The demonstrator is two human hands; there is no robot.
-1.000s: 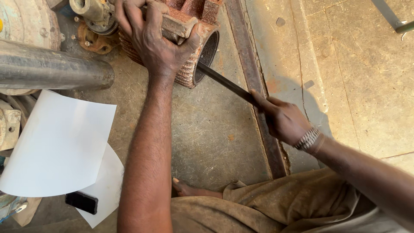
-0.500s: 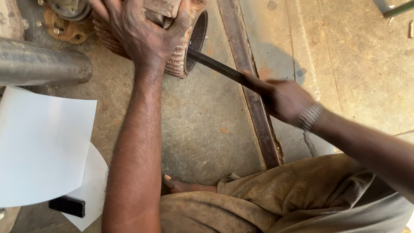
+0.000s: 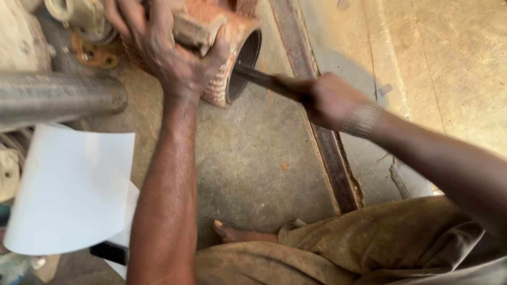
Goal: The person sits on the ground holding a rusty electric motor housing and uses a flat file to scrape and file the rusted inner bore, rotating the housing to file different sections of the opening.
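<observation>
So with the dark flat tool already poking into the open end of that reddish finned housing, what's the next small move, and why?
Probably ease the flat tool a little deeper into the bore. Its tip sits just inside the dark round opening of the finned housing, the right hand grips its other end, and the left hand clamps the housing from above, so it looks braced.

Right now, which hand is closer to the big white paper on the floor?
The left hand. It rests on the rusty finned cylinder, just above the white paper. The right hand holds a dark tool farther off to the side.
</observation>
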